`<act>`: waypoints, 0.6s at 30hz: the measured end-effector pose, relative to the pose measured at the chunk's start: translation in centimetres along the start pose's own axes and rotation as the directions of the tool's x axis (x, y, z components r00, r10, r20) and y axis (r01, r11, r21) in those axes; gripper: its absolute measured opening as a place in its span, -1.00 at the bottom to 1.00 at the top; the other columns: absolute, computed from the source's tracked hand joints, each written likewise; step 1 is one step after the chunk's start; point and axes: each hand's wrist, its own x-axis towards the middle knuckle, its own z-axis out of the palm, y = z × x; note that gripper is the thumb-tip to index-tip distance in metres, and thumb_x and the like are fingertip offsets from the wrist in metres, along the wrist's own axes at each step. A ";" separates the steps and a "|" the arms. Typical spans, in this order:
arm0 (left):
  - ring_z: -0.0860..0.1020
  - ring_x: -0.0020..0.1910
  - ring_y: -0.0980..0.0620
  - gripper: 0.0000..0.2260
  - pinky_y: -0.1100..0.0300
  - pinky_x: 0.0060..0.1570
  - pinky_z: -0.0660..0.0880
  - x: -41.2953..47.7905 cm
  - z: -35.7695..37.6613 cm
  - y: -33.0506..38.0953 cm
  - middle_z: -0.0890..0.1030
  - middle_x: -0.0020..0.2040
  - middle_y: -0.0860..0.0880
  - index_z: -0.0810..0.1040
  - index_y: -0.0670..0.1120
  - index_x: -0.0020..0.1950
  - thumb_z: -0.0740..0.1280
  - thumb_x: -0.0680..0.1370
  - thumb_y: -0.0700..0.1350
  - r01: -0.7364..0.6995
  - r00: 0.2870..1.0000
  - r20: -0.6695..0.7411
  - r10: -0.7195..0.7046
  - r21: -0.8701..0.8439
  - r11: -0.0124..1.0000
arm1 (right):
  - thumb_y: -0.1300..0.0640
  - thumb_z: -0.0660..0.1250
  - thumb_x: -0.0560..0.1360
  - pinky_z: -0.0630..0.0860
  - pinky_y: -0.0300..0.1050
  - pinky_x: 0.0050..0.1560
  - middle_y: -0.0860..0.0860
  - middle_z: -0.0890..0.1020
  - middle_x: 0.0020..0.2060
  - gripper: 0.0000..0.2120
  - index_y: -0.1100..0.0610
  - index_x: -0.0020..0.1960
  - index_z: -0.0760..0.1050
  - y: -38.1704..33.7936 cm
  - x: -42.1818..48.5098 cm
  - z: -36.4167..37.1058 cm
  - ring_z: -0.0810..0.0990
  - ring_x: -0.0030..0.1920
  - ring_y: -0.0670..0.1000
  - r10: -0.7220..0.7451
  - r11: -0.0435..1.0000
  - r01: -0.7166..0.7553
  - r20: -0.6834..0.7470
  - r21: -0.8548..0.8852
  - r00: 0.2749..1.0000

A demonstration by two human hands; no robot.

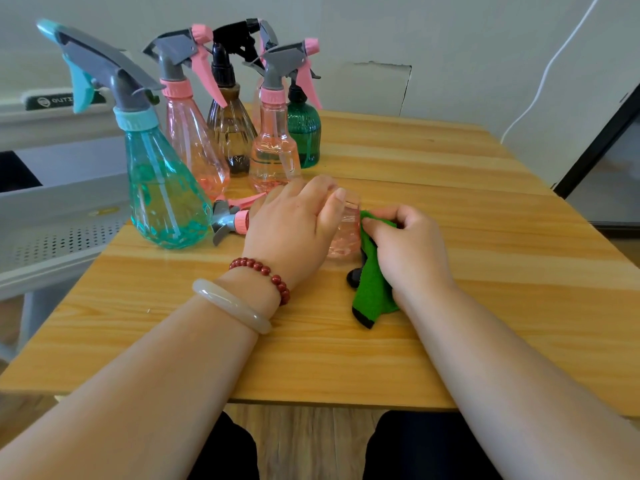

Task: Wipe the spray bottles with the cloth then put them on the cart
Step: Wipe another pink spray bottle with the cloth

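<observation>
The pink spray bottle [346, 233] lies on its side on the worktop [467, 341], under the left hand [294, 230], whose fingers curl over its body and clamp it down. The right hand [412, 251] has its fingers closed on the bunched green cloth [372, 292] and presses it against the bottle's base, just beyond the left fingertips.

The main risk is probably a roll. The body is round and slick, and a hard sideways push from the cloth could twist it out from under the left fingers.

That push points along the bottle toward its trigger head [228, 220], which pokes out behind the left knuckles, close to the teal bottle [166, 202]. A shove could knock it into the teal one and topple the small pink bottle [273, 150], which stands just past the left fingertips.

There seems to be liquid inside, so lying flat it may seep at the head.

The cloth's loose tail hangs below the right fingers and could snag.

The grey cart [52, 244] seems to stand beyond the teal bottle, so the lift across could clip it.
</observation>
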 end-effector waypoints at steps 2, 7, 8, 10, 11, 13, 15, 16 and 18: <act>0.50 0.09 -0.11 -0.38 0.06 0.02 0.32 0.0 0.0 -0.1 0.54 0.04 0.01 0.48 0.05 0.29 -0.21 0.54 0.27 0.002 1.000 -0.001 -0.002 0.001 1.000 | 0.15 0.40 0.50 0.63 0.20 -0.19 -0.02 0.66 -0.25 -0.90 -0.02 -0.17 0.58 -0.1 -0.1 -0.1 0.65 -0.20 0.11 -0.050 0.999 0.050 0.002 0.002 0.999; 0.50 0.10 -0.12 -0.38 0.07 0.03 0.31 -0.1 -0.1 0.0 0.57 0.08 -0.02 0.49 0.03 0.29 -0.20 0.54 0.26 -0.006 1.000 0.000 0.006 -0.007 1.000 | 0.15 0.37 0.53 0.53 -0.17 -0.12 -0.14 0.66 -0.17 -0.84 -0.08 -0.17 0.56 -0.5 -0.4 0.0 0.63 -0.12 -0.08 -0.186 0.982 0.187 -0.049 0.030 0.981; 0.50 0.11 -0.11 -0.37 0.07 0.04 0.30 -0.1 -0.1 0.0 0.57 0.09 -0.02 0.49 0.03 0.30 -0.20 0.53 0.26 -0.004 1.000 0.000 0.004 -0.008 1.000 | 0.14 0.36 0.54 0.52 -0.17 -0.17 -0.14 0.64 -0.19 -0.83 -0.09 -0.18 0.54 -0.4 -0.2 0.0 0.63 -0.15 -0.05 -0.172 0.985 0.170 -0.037 -0.036 0.984; 0.50 0.12 -0.11 -0.37 0.07 0.06 0.31 0.0 -0.1 0.0 0.57 0.09 -0.02 0.48 0.03 0.30 -0.21 0.53 0.27 -0.001 1.000 0.001 0.001 -0.008 1.000 | 0.12 0.35 0.55 0.50 -0.15 -0.26 -0.11 0.62 -0.23 -0.83 -0.08 -0.19 0.51 -0.3 0.0 -0.1 0.62 -0.21 0.00 -0.151 0.970 0.149 0.006 -0.191 0.989; 0.50 0.11 -0.11 -0.37 0.06 0.07 0.32 0.0 -0.1 0.1 0.56 0.09 -0.02 0.48 0.04 0.30 -0.21 0.53 0.27 -0.001 1.000 0.002 0.001 -0.007 1.000 | 0.11 0.34 0.54 0.49 -0.16 -0.29 -0.09 0.62 -0.24 -0.85 -0.07 -0.19 0.51 -0.3 0.1 -0.2 0.62 -0.23 0.01 -0.144 0.961 0.144 0.018 -0.237 0.989; 0.50 0.11 -0.10 -0.38 0.05 0.06 0.32 -0.1 -0.1 0.1 0.56 0.08 -0.01 0.48 0.04 0.29 -0.20 0.53 0.27 -0.002 1.000 0.005 0.002 -0.002 1.000 | 0.14 0.34 0.51 0.46 -0.18 -0.33 -0.09 0.62 -0.28 -0.87 -0.03 -0.19 0.53 -0.4 -0.1 -0.4 0.58 -0.29 -0.06 -0.159 0.967 0.161 0.022 -0.198 0.987; 0.50 0.10 -0.11 -0.39 0.06 0.05 0.33 -0.1 0.0 0.0 0.56 0.08 -0.01 0.48 0.04 0.29 -0.20 0.54 0.26 -0.005 1.000 0.003 0.005 0.000 1.000 | 0.18 0.35 0.51 0.47 -0.28 -0.25 -0.15 0.63 -0.25 -0.86 -0.05 -0.16 0.56 -0.6 -0.5 -0.3 0.57 -0.24 -0.15 -0.260 0.963 0.258 -0.011 -0.082 0.966; 0.51 0.10 -0.11 -0.38 0.06 0.05 0.33 -0.1 0.0 0.0 0.57 0.08 -0.01 0.48 0.04 0.30 -0.20 0.54 0.26 -0.005 1.000 0.003 0.005 -0.002 1.000 | 0.19 0.35 0.52 0.48 -0.33 -0.16 -0.18 0.64 -0.19 -0.85 -0.06 -0.12 0.57 -0.8 -0.7 -0.2 0.58 -0.16 -0.20 -0.311 0.949 0.310 -0.026 -0.051 0.950; 0.51 0.11 -0.11 -0.37 0.04 0.07 0.35 -0.1 0.0 -0.1 0.57 0.10 -0.02 0.47 0.03 0.32 -0.20 0.54 0.27 -0.002 1.000 0.007 0.002 -0.005 1.000 | 0.17 0.34 0.55 0.51 -0.32 -0.04 -0.21 0.65 -0.12 -0.84 -0.08 -0.08 0.58 -0.8 -0.6 -0.1 0.60 -0.06 -0.20 -0.332 0.942 0.330 -0.029 -0.053 0.943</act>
